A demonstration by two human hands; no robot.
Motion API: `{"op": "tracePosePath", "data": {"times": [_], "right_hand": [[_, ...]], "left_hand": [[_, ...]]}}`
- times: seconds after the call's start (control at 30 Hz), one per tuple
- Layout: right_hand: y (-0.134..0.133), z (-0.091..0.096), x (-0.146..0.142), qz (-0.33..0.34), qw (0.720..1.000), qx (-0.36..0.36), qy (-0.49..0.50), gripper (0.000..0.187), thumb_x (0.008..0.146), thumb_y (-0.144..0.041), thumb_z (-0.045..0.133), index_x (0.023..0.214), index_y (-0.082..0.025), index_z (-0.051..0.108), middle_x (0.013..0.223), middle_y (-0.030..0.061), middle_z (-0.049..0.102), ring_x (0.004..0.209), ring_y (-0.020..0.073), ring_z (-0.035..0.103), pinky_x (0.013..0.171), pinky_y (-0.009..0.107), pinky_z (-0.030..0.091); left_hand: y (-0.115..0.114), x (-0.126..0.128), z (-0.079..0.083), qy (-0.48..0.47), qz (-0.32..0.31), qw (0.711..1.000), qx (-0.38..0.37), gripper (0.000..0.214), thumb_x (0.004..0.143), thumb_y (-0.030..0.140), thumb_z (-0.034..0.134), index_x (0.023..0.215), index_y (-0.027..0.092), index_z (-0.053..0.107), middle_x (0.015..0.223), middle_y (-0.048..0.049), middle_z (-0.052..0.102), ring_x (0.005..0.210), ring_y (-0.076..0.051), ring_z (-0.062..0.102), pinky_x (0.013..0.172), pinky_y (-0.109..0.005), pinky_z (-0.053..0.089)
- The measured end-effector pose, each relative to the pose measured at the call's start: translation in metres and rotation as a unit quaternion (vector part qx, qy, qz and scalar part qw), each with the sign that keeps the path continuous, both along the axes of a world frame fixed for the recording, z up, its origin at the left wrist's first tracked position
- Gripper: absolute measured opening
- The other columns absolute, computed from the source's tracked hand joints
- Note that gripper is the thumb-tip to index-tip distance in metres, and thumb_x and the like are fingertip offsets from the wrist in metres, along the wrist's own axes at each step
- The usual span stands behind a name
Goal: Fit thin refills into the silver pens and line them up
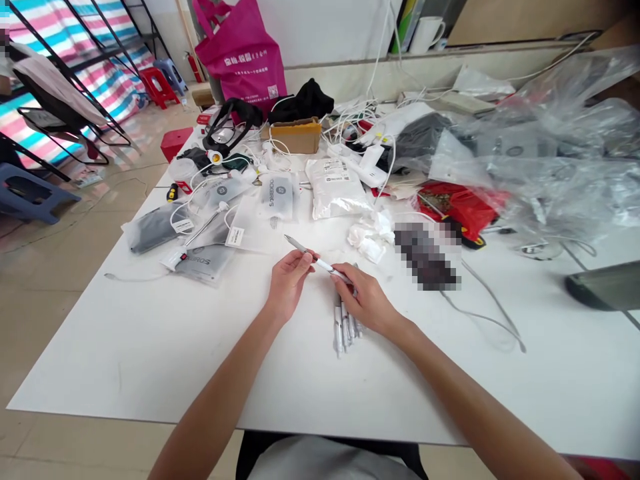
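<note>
A white pen with a grey tip end is held between my two hands above the white table, tilted with its grey end toward the far left. My left hand pinches it near the middle with thumb and fingers. At the pen's other end, my right hand has its fingers closed round it. Several similar pens lie side by side just under and beside my right hand, which hides part of them.
Packaged items in clear sleeves lie at the left. Farther back are a white plastic parcel, tangled cables and a cardboard box. Crumpled tissue, a red bag and clear plastic bags spread rightward.
</note>
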State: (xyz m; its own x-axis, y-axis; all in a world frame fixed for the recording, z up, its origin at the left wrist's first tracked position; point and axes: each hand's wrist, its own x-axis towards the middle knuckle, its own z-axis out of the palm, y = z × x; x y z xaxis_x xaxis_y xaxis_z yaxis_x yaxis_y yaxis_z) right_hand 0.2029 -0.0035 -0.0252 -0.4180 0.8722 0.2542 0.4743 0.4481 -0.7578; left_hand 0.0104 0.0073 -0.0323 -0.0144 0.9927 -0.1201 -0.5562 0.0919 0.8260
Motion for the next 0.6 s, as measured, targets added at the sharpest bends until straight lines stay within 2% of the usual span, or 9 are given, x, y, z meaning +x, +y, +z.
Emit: {"op": "tracePosePath", "data": {"times": [0.2,0.47,0.6], "right_hand": [[0.0013,-0.004,0.0099,-0.011,0.998,0.018,-0.052,0.016,0.108,-0.032,0.043,0.115,-0.021,0.053,0.083,0.0019,0.062,0.064,0.0164,0.055,0.062,0.03,0.042],[0.0031,-0.0053,0.0095,-0.014,0.995,0.061,-0.076,0.018,0.11,-0.031,0.041,0.118,-0.021,0.055,0.09,0.0038,0.062,0.067,0.0165,0.056,0.061,0.03,0.042],[0.0028,-0.0047,0.0089,-0.012,0.994,0.075,-0.078,0.024,0.111,-0.034,0.042,0.123,-0.022,0.058,0.092,0.0046,0.061,0.068,0.0162,0.055,0.063,0.031,0.044]], "left_hand": [[0.0031,-0.0031,-0.0029,-0.018,0.071,0.997,-0.027,0.021,0.081,0.035,0.088,0.089,0.018,0.078,0.1,-0.0034,0.073,0.091,-0.011,0.063,0.083,-0.024,0.047],[0.001,-0.0038,0.0031,-0.037,0.059,0.997,-0.035,0.018,0.085,0.034,0.086,0.095,0.021,0.077,0.105,-0.0015,0.072,0.097,-0.011,0.066,0.083,-0.023,0.048],[-0.0017,-0.0001,0.0037,-0.028,0.032,0.999,-0.016,0.019,0.085,0.033,0.085,0.097,0.021,0.078,0.106,-0.0026,0.073,0.1,-0.013,0.067,0.085,-0.025,0.048]]}}
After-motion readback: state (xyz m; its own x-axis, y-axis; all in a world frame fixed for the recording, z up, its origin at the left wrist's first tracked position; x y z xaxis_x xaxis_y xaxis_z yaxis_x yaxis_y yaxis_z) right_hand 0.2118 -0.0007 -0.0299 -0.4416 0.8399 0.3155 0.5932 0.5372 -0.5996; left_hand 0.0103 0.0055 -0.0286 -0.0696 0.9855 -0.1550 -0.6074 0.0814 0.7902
